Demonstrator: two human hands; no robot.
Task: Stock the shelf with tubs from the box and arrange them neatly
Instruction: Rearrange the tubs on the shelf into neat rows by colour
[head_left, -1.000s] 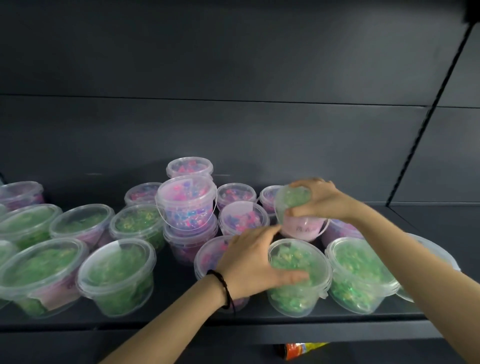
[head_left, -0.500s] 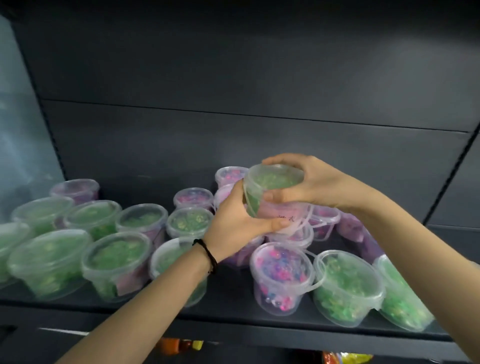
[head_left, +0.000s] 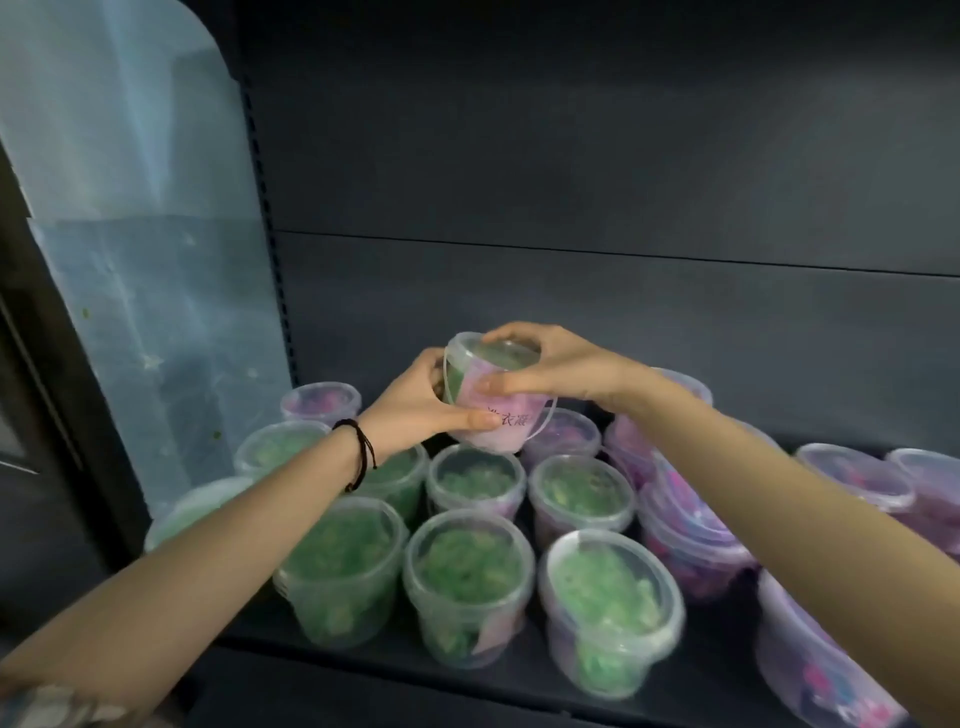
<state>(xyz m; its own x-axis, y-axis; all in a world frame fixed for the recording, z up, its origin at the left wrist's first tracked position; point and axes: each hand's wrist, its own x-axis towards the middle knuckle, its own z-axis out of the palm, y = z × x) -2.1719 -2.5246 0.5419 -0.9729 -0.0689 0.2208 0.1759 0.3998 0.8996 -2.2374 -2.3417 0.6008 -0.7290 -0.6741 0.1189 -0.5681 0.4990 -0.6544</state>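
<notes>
- Dark shelf (head_left: 363, 670) with a dark back wall (head_left: 571, 156). A translucent plastic side panel (head_left: 145, 260) stands at the shelf's left end.
- Green tubs (head_left: 467, 582) crowd the left and middle from front edge to back, packed close. Purple tubs (head_left: 691, 535) fill the right end, some stacked and leaning.
- Both forearms reach in over the front rows and cover parts of several tubs.
- Left hand (head_left: 415, 405): fingers curled round the left side of the held tub (head_left: 493, 400), thumb pressed along its lower wall. Black cord bracelet (head_left: 358, 452) on that wrist.
- Right hand (head_left: 556, 364): fingers arched over the lid, thumb on the label side, gripping the same tub.
- Held tub is up over the middle back rows, tilted with its lid end leaning left. Can't tell if its base touches the tub beneath.
- Held tub is clear and lidded with green contents, a pink label with dark characters, and a thin handle hanging loose.
- Shelved tubs are all clear and lidded. Green ones hold green pieces, purple ones pink and blue pieces; finer detail is blurred.
</notes>
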